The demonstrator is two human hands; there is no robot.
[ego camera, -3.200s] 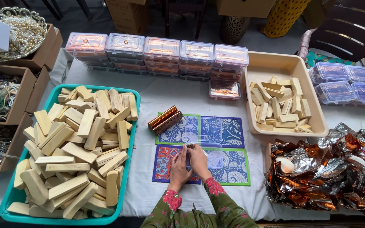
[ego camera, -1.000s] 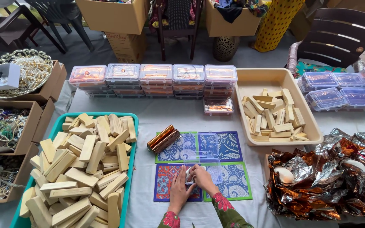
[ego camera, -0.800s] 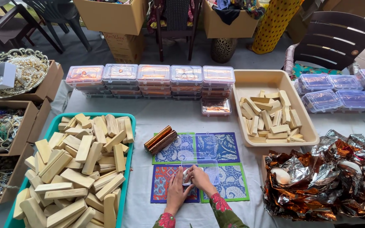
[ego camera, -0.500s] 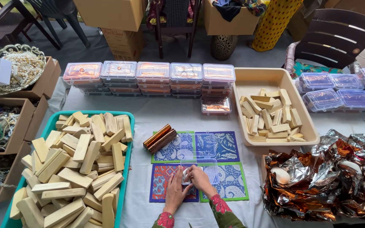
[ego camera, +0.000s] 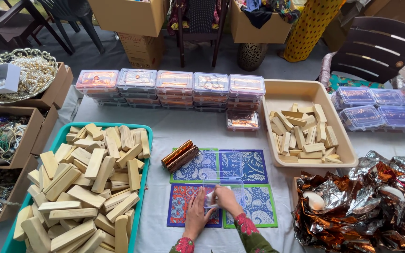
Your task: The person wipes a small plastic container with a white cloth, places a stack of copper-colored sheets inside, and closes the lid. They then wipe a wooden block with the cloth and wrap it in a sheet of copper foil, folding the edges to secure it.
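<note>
Fingers of the left hand [ego camera: 197,213] lie flat and slightly spread on a red-and-blue patterned mat [ego camera: 182,210], their tips touching a clear plastic box [ego camera: 222,178] open on the mats. The right hand [ego camera: 226,199] curls over a small white piece [ego camera: 210,202] inside the box; whether it grips it is unclear. A teal tray [ego camera: 145,185] of wooden blocks stands far left, crumpled foil [ego camera: 371,201] far right.

Clear box [ego camera: 222,175] on patterned mats [ego camera: 254,166]
</note>
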